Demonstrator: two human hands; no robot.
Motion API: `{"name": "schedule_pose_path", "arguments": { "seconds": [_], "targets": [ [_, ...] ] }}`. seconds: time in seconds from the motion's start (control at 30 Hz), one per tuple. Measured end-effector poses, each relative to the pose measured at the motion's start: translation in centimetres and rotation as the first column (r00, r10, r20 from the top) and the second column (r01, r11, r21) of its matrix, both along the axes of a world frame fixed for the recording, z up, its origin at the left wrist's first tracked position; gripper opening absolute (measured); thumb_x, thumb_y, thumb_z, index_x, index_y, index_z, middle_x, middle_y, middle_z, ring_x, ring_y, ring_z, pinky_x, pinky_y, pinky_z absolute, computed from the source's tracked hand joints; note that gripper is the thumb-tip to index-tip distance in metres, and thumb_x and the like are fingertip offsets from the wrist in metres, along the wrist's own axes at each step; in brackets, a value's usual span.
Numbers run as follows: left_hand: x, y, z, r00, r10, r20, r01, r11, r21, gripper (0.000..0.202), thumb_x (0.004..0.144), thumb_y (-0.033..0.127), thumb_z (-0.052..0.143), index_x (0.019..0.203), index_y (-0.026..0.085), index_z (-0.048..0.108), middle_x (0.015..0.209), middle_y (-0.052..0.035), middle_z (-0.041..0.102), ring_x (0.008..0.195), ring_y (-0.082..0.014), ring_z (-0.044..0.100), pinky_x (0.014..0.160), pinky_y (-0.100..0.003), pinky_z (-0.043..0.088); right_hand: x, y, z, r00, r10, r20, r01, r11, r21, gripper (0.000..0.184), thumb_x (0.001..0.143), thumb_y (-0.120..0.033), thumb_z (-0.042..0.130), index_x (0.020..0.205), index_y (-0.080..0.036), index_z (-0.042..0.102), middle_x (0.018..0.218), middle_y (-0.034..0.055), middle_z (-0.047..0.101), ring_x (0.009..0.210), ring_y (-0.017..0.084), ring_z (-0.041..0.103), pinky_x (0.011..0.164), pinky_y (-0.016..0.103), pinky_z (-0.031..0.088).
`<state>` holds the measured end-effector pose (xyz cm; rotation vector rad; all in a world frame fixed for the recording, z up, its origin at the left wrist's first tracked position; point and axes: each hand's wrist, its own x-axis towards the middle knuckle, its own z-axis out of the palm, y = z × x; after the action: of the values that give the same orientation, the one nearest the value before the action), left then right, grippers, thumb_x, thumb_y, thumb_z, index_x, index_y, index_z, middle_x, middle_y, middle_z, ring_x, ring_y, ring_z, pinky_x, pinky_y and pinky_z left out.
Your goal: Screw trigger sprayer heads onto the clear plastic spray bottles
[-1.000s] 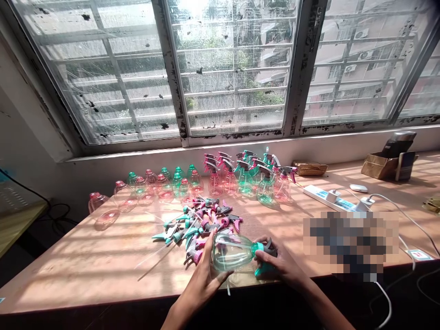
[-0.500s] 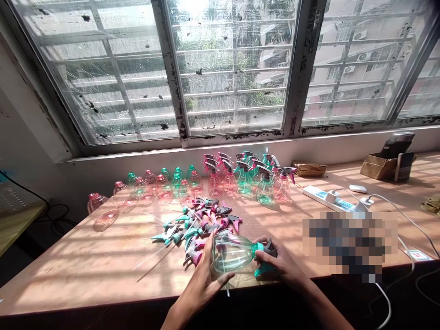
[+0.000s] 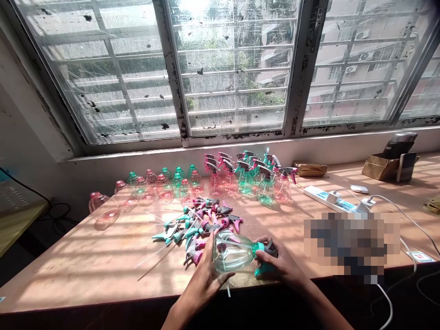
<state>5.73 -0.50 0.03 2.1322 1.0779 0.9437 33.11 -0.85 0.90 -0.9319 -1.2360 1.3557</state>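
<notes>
A clear green-tinted spray bottle (image 3: 232, 254) lies on its side at the table's near edge. My left hand (image 3: 203, 278) is wrapped round its body. My right hand (image 3: 280, 265) is closed on its teal and grey trigger head (image 3: 265, 253) at the bottle's neck. Just beyond lies a heap of loose pink and teal trigger heads with dip tubes (image 3: 197, 223).
Uncapped pink and green bottles (image 3: 161, 183) stand at the back left, capped ones (image 3: 250, 176) behind the heap. A white power strip (image 3: 330, 198) with cables, a cardboard box (image 3: 381, 166) and a blurred patch sit on the right of the wooden table (image 3: 85, 261).
</notes>
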Motion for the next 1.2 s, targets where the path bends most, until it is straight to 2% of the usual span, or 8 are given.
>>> {"name": "schedule_pose_path", "arguments": {
  "seconds": [0.13, 0.3, 0.43, 0.53, 0.73, 0.93, 1.1, 1.2],
  "targets": [
    [-0.08, 0.19, -0.22, 0.999, -0.014, 0.041, 0.015, 1.000, -0.022, 0.091, 0.103, 0.046, 0.054, 0.164, 0.033, -0.011, 0.175, -0.0084, 0.007, 0.158, -0.0351, 0.017, 0.126, -0.055, 0.022, 0.07, -0.07, -0.03, 1.000, 0.000, 0.008, 0.001, 0.999, -0.034, 0.050, 0.075, -0.056, 0.085, 0.101, -0.018, 0.064, 0.074, 0.0006, 0.071, 0.068, 0.019, 0.067, 0.064, 0.035, 0.057],
    [-0.08, 0.21, -0.19, 1.000, 0.008, 0.012, -0.007, 0.997, -0.072, 0.108, 0.094, 0.052, 0.068, 0.163, 0.034, -0.013, 0.175, -0.0093, 0.008, 0.158, -0.0380, 0.014, 0.125, -0.056, 0.025, 0.03, -0.15, 0.23, 1.000, 0.005, 0.005, -0.005, 0.998, -0.060, 0.052, 0.074, -0.056, 0.086, 0.101, -0.017, 0.063, 0.072, 0.0003, 0.072, 0.068, 0.019, 0.067, 0.065, 0.035, 0.057],
    [-0.09, -0.08, 0.11, 1.000, 0.020, -0.004, -0.020, 0.993, -0.116, 0.111, 0.092, 0.055, 0.069, 0.164, 0.031, -0.012, 0.174, -0.0116, 0.008, 0.159, -0.0386, 0.010, 0.127, -0.058, 0.017, -0.02, -0.06, 0.19, 1.000, 0.017, -0.011, -0.017, 0.998, -0.062, 0.052, 0.075, -0.056, 0.086, 0.101, -0.017, 0.063, 0.071, -0.0001, 0.071, 0.067, 0.019, 0.067, 0.065, 0.034, 0.056],
    [-0.08, -0.32, 0.32, 1.000, 0.017, -0.001, -0.017, 0.993, -0.118, 0.109, 0.094, 0.054, 0.068, 0.164, 0.028, -0.011, 0.174, -0.0129, 0.006, 0.159, -0.0389, 0.006, 0.127, -0.057, 0.015, 0.00, -0.01, 0.02, 1.000, 0.021, -0.006, -0.022, 0.998, -0.060, 0.050, 0.077, -0.055, 0.085, 0.102, -0.018, 0.063, 0.073, 0.0002, 0.072, 0.068, 0.019, 0.067, 0.066, 0.034, 0.056],
    [-0.01, -0.36, 0.33, 1.000, -0.005, 0.008, 0.006, 0.997, -0.076, 0.107, 0.096, 0.048, 0.067, 0.164, 0.030, -0.013, 0.175, -0.0106, 0.003, 0.159, -0.0364, 0.004, 0.128, -0.056, 0.013, 0.18, -0.07, -0.11, 1.000, 0.013, 0.018, -0.012, 0.999, -0.041, 0.048, 0.078, -0.055, 0.084, 0.101, -0.018, 0.064, 0.073, 0.0004, 0.073, 0.069, 0.020, 0.070, 0.067, 0.034, 0.056],
    [0.03, -0.18, 0.38, 0.999, -0.028, 0.027, 0.028, 1.000, -0.006, 0.090, 0.102, 0.042, 0.056, 0.164, 0.034, -0.009, 0.175, -0.0068, 0.001, 0.160, -0.0343, 0.006, 0.127, -0.057, 0.014, 0.08, -0.03, -0.05, 0.999, 0.015, 0.041, -0.014, 1.000, -0.028, 0.048, 0.077, -0.056, 0.084, 0.099, -0.019, 0.065, 0.073, 0.0009, 0.074, 0.068, 0.021, 0.070, 0.068, 0.036, 0.056],
    [0.18, -0.29, 0.62, 1.000, -0.001, 0.017, 0.002, 0.999, -0.042, 0.106, 0.095, 0.047, 0.068, 0.163, 0.035, -0.014, 0.175, -0.0079, 0.006, 0.159, -0.0362, 0.005, 0.127, -0.059, 0.013, 0.10, 0.02, -0.22, 0.997, 0.037, 0.061, -0.035, 0.999, -0.025, 0.048, 0.078, -0.054, 0.084, 0.103, -0.018, 0.064, 0.072, -0.0005, 0.072, 0.070, 0.020, 0.069, 0.070, 0.034, 0.054],
    [0.07, -0.22, 0.33, 1.000, 0.013, 0.028, -0.011, 0.998, -0.061, 0.100, 0.098, 0.049, 0.063, 0.164, 0.034, -0.011, 0.175, -0.0078, 0.005, 0.159, -0.0354, -0.001, 0.128, -0.059, 0.010, 0.09, -0.01, -0.04, 0.997, 0.042, 0.059, -0.040, 0.999, -0.031, 0.049, 0.078, -0.055, 0.084, 0.103, -0.018, 0.064, 0.073, -0.0007, 0.071, 0.070, 0.019, 0.067, 0.069, 0.033, 0.052]
  ]
}}
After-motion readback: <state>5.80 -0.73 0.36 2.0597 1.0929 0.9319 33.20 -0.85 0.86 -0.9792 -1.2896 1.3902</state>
